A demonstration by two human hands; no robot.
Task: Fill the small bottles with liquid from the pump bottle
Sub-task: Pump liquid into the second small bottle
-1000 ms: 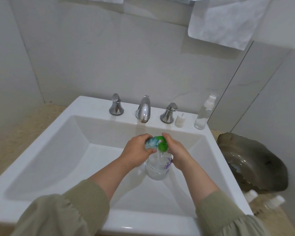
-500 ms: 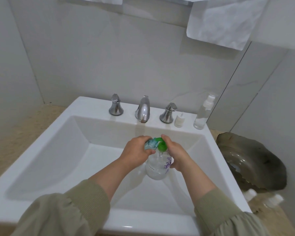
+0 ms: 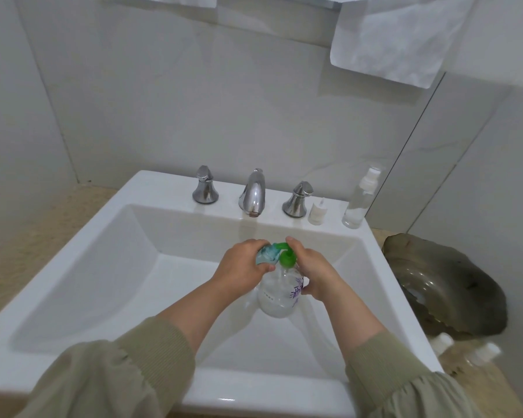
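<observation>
The pump bottle (image 3: pixel 280 292) is gripped by the right hand (image 3: pixel 316 274) over the white sink (image 3: pixel 109 267). A small teal bottle (image 3: pixel 267 254) is clasped in the left hand (image 3: pixel 242 267) at the green pump (image 3: pixel 286 255). Beyond both hands a chrome faucet (image 3: pixel 252 191) is set before a grey tiled wall (image 3: pixel 194 101).

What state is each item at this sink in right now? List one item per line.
pump bottle: held over the basin, partly full.
small teal bottle: gripped at the pump's nozzle.
left hand: closed on small teal bottle.
right hand: closed on pump bottle.
faucet: off.
spray bottle: upright, capped.
</observation>
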